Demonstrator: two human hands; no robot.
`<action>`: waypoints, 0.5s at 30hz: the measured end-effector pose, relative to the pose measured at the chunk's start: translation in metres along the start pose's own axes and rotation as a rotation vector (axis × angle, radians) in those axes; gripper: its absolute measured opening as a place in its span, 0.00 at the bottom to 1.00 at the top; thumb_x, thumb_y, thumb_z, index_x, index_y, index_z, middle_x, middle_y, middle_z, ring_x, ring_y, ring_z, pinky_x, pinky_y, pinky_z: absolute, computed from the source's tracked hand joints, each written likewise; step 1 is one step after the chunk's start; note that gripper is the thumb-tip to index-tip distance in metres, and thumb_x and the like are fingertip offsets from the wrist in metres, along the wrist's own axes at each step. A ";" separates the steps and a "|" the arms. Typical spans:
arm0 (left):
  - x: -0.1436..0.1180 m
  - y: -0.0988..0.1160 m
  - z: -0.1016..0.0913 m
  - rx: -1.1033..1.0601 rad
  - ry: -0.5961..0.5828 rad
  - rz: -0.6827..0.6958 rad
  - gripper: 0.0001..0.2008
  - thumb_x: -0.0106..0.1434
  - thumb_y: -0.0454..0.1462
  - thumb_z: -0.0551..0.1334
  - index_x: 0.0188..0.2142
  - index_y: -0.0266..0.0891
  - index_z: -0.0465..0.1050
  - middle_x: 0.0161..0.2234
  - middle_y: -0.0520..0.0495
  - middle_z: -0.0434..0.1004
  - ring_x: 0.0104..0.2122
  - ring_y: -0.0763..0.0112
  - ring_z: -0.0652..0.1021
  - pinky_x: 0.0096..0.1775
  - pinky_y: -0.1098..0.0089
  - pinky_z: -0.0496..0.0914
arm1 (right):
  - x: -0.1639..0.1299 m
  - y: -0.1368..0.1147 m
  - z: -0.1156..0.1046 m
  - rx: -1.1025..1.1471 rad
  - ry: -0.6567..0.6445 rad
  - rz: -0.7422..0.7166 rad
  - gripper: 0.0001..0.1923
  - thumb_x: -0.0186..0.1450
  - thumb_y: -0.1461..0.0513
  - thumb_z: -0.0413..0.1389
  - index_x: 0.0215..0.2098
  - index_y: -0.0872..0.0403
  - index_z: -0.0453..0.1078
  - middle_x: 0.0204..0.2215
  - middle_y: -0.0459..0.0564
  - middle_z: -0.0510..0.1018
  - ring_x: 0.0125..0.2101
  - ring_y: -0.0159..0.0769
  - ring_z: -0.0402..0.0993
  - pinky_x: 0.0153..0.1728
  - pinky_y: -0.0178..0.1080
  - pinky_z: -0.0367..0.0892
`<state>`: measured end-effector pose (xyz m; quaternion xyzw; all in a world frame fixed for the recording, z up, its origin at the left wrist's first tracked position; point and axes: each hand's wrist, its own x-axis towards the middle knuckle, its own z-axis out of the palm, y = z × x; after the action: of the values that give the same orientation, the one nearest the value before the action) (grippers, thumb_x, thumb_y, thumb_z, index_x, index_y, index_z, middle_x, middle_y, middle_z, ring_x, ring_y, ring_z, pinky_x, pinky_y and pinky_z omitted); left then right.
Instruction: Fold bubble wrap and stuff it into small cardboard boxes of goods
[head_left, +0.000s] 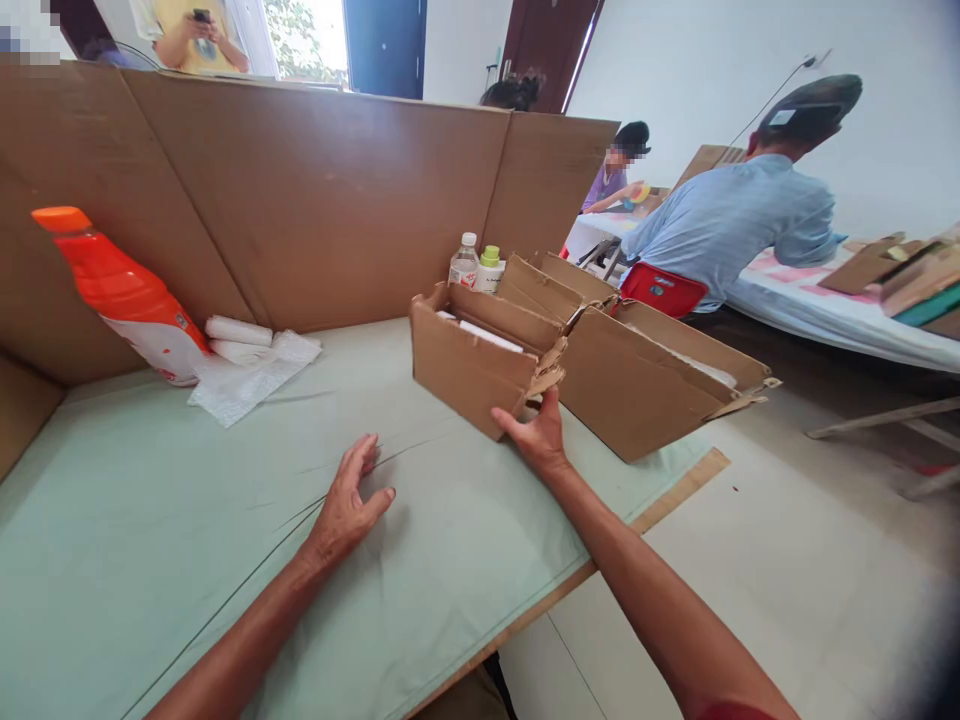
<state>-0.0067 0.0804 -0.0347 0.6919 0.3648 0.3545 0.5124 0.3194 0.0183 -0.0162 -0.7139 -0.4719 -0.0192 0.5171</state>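
right hand (538,432): fingers closed on the near bottom edge of the box (480,358), tilting it off the table (187,560) near the right edge | left hand (349,503): fingers spread, flat on the table, bracing | 2 bottles (477,264) behind the box

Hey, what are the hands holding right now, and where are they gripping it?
The right hand grips the small cardboard box at its torn lower front corner. The left hand holds nothing; it rests flat on the green table cover.
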 end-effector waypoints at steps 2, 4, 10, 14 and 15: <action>-0.009 -0.005 -0.004 0.074 -0.031 0.015 0.30 0.58 0.40 0.64 0.61 0.44 0.68 0.67 0.38 0.61 0.65 0.50 0.68 0.64 0.48 0.63 | 0.032 0.014 0.004 -0.092 0.064 -0.022 0.53 0.57 0.49 0.65 0.71 0.55 0.44 0.64 0.65 0.63 0.61 0.51 0.65 0.55 0.52 0.69; -0.015 -0.008 -0.009 0.132 -0.040 0.030 0.26 0.61 0.39 0.62 0.59 0.45 0.71 0.67 0.39 0.63 0.65 0.51 0.67 0.64 0.48 0.64 | 0.059 0.024 0.010 -0.191 0.119 -0.011 0.54 0.56 0.52 0.65 0.72 0.58 0.43 0.65 0.67 0.61 0.65 0.52 0.60 0.62 0.55 0.63; -0.021 -0.005 -0.010 0.230 -0.036 0.108 0.21 0.61 0.38 0.62 0.54 0.45 0.75 0.64 0.40 0.69 0.64 0.50 0.70 0.63 0.46 0.64 | 0.068 0.033 0.024 -0.274 0.183 0.063 0.45 0.59 0.54 0.61 0.68 0.64 0.51 0.64 0.70 0.63 0.65 0.53 0.58 0.66 0.54 0.55; -0.021 -0.005 -0.008 0.198 -0.018 0.143 0.19 0.59 0.38 0.62 0.51 0.44 0.77 0.61 0.40 0.72 0.62 0.51 0.72 0.60 0.50 0.69 | 0.027 0.027 0.028 -0.338 0.069 0.058 0.33 0.65 0.55 0.54 0.65 0.61 0.58 0.58 0.67 0.71 0.59 0.51 0.67 0.60 0.53 0.63; -0.020 -0.005 -0.008 0.192 -0.015 0.143 0.19 0.59 0.38 0.62 0.51 0.44 0.77 0.61 0.40 0.73 0.61 0.51 0.73 0.59 0.50 0.70 | 0.018 0.024 0.029 -0.354 0.032 0.056 0.30 0.65 0.56 0.53 0.63 0.60 0.61 0.56 0.65 0.73 0.56 0.49 0.70 0.58 0.52 0.65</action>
<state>-0.0239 0.0679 -0.0400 0.7648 0.3427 0.3485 0.4198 0.3326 0.0510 -0.0377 -0.8062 -0.4328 -0.0989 0.3911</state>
